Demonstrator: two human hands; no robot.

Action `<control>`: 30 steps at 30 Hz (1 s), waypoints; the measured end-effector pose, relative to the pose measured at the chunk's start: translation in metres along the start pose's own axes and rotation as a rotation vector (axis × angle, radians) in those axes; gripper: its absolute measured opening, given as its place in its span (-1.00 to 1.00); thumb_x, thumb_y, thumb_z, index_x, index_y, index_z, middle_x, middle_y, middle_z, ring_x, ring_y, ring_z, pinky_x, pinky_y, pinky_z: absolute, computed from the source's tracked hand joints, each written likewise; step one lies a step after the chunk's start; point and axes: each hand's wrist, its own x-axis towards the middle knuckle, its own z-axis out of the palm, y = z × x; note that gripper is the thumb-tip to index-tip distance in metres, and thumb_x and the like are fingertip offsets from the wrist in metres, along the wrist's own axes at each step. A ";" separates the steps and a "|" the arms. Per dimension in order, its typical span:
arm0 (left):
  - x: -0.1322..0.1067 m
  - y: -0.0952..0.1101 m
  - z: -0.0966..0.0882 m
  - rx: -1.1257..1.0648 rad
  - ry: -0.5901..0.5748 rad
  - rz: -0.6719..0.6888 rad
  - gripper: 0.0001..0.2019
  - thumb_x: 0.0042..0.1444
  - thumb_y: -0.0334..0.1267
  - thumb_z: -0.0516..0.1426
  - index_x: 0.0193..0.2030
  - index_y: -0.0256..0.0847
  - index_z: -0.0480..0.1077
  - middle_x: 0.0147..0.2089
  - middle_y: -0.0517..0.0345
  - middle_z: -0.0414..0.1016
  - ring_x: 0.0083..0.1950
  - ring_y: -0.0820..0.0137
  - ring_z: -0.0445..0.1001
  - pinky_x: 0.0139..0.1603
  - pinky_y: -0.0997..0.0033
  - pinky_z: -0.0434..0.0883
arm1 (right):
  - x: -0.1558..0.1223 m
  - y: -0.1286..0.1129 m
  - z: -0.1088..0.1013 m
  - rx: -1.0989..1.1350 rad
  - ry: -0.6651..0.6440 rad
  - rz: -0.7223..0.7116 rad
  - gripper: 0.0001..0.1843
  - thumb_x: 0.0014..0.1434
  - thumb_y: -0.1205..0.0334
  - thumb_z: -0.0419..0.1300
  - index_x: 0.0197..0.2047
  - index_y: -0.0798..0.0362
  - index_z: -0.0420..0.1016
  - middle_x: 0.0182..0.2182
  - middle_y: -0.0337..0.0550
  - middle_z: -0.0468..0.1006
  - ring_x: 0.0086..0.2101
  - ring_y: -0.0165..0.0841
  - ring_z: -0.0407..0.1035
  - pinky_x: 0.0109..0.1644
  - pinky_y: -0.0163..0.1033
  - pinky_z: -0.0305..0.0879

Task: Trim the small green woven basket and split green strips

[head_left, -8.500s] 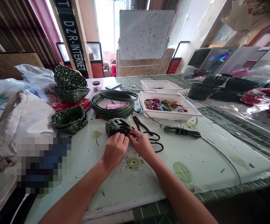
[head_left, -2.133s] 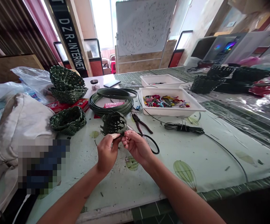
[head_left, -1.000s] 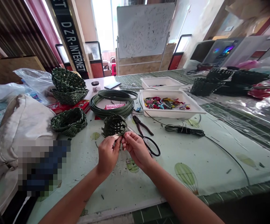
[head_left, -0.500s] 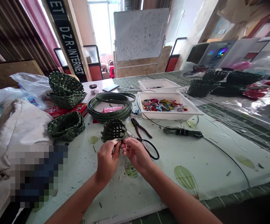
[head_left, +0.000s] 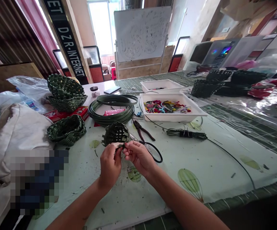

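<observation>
A small dark green woven basket (head_left: 115, 132) lies tipped on the table with its open weave showing. At its near rim, my left hand (head_left: 110, 164) is closed, thumb and fingers pinching the basket's edge. My right hand (head_left: 140, 156) meets it there, thumb and forefinger pressed together at the same rim. Whatever the right fingertips pinch is mostly hidden, perhaps a strip end. Scissors (head_left: 156, 153) with black handles lie just beyond my right hand, partly covered by it. Pliers (head_left: 140, 129) with dark handles rest behind the scissors.
Behind the basket sits a coil of green strip (head_left: 97, 111). A white tray (head_left: 174, 118) holds colourful small pieces. To the right lies a clipped wire bundle (head_left: 186, 134). More woven baskets (head_left: 66, 129) and a pale bag (head_left: 16, 127) stand at left.
The view has shifted slightly, so everything sits a little further left. Both hands keep their pinch at the basket's rim, with hardly any other movement.
</observation>
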 end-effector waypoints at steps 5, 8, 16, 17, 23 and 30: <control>0.000 0.001 0.000 -0.020 0.003 -0.031 -0.86 0.25 -0.30 0.01 -0.21 -0.20 0.39 -0.28 0.06 0.52 -0.24 0.34 0.50 -0.22 0.38 0.43 | -0.001 0.000 0.002 -0.049 0.025 -0.039 -0.69 -0.16 0.22 0.49 -0.50 0.17 0.45 -0.58 -0.17 0.54 -0.61 -0.50 0.39 -0.55 -0.46 0.42; 0.000 0.000 0.000 -0.015 0.016 -0.021 -0.84 0.26 -0.28 0.00 -0.25 -0.20 0.39 -0.33 0.08 0.51 -0.28 0.34 0.48 -0.26 0.39 0.42 | -0.002 0.001 0.002 -0.093 0.047 -0.079 -0.68 -0.15 0.18 0.49 -0.48 0.18 0.48 -0.56 -0.16 0.55 -0.58 -0.48 0.41 -0.51 -0.43 0.44; 0.001 -0.004 -0.001 -0.035 0.043 -0.072 -0.86 0.24 -0.27 0.03 -0.22 -0.20 0.40 -0.27 0.06 0.54 -0.22 0.34 0.51 -0.19 0.38 0.44 | 0.001 0.003 -0.001 -0.414 0.025 -0.344 -0.73 -0.16 0.19 0.48 -0.41 0.11 0.55 -0.52 -0.20 0.55 -0.51 -0.39 0.44 -0.39 -0.30 0.46; 0.001 -0.004 -0.001 -0.034 0.039 -0.071 -0.87 0.24 -0.27 0.03 -0.22 -0.20 0.40 -0.27 0.06 0.54 -0.22 0.34 0.51 -0.19 0.38 0.44 | 0.003 0.003 -0.002 -0.442 0.029 -0.374 -0.74 -0.15 0.18 0.48 -0.43 0.10 0.54 -0.55 -0.22 0.54 -0.52 -0.40 0.42 -0.41 -0.30 0.45; 0.000 0.000 -0.002 -0.059 0.018 -0.106 -0.85 0.25 -0.27 0.03 -0.22 -0.21 0.41 -0.30 0.07 0.52 -0.24 0.34 0.49 -0.20 0.38 0.42 | 0.009 0.005 -0.009 -0.624 0.111 -0.517 -0.72 -0.07 0.11 0.43 -0.51 0.06 0.44 -0.63 -0.31 0.41 -0.60 -0.45 0.30 -0.52 -0.35 0.29; 0.001 0.001 -0.004 -0.100 -0.047 -0.057 -0.88 0.22 -0.27 0.06 -0.18 -0.21 0.40 -0.27 0.07 0.52 -0.22 0.35 0.49 -0.24 0.43 0.42 | 0.017 0.014 -0.022 -0.811 0.144 -0.534 -0.59 0.16 -0.06 0.21 -0.54 0.04 0.30 -0.66 -0.32 0.30 -0.60 -0.45 0.21 -0.54 -0.36 0.14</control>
